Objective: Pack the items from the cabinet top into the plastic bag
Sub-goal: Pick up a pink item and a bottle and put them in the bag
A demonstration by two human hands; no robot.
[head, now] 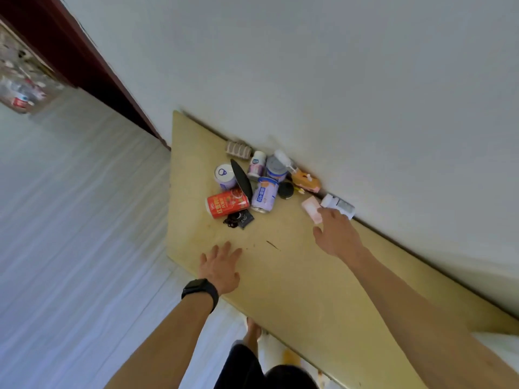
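The left hand lies flat on the worktop, fingers spread, holding nothing. The right hand touches a pink packet by the wall; I cannot tell whether its fingers grip it. A red can lies nearby.
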